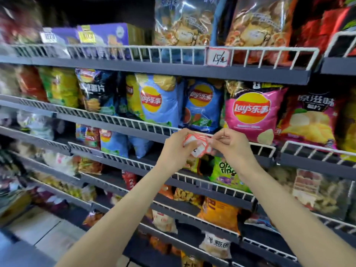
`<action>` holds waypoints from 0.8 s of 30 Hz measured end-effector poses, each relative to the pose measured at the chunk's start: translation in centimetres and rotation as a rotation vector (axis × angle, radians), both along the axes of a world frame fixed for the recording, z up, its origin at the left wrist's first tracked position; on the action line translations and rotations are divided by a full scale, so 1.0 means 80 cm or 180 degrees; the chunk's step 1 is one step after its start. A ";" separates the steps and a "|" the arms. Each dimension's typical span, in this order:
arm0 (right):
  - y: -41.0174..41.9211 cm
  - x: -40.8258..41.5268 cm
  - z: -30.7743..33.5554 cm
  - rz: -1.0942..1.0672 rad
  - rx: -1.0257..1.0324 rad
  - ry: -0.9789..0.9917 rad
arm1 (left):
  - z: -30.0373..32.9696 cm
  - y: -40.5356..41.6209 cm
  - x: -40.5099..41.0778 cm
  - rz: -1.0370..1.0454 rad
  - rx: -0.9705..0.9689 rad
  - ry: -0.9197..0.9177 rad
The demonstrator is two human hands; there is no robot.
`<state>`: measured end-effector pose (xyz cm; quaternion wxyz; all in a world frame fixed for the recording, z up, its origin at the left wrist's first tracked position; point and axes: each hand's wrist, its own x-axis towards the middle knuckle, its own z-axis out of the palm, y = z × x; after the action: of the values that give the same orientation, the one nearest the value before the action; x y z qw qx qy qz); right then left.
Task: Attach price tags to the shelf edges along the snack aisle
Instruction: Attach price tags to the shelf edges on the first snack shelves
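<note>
My left hand (178, 144) grips a small stack of red-and-white price tags (194, 140) in front of the white wire shelf edge (134, 123) below the Lay's chip bags. Just to its right, my right hand (231, 142) pinches one tag at the stack's right end. Both hands hover at the rail under the blue Lay's bags (202, 105). One handwritten price tag (218, 56) hangs on the wire edge of the shelf above.
Grey shelves with white wire rails run from left to right, packed with snack bags. A pink Lay's bag (252, 112) stands right of my hands, a green onion-ring bag (227, 172) below them. Light floor (38, 237) shows at lower left.
</note>
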<state>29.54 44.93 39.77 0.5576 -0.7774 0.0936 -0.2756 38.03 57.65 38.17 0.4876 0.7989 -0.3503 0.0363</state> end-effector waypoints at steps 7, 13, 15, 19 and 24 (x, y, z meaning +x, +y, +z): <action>0.045 0.049 0.000 0.0085 -0.0035 0.0058 | 0.000 0.055 0.037 0.0216 0.0153 -0.0032; 0.112 0.105 -0.002 0.0089 0.0072 0.0166 | -0.006 0.121 0.091 0.0164 0.0035 0.0044; 0.138 0.130 -0.003 0.0073 0.0118 0.0180 | -0.004 0.147 0.119 0.0084 0.0055 0.0048; 0.195 0.185 -0.008 -0.0039 0.0377 0.0101 | 0.005 0.199 0.183 -0.0031 0.0182 0.0030; 0.268 0.254 -0.019 -0.0132 0.0507 -0.0016 | 0.002 0.267 0.255 -0.0216 0.0299 -0.0044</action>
<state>49.85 66.35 38.24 0.6121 -0.7278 0.1298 -0.2808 58.41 79.04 38.37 0.4481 0.8083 -0.3818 0.0087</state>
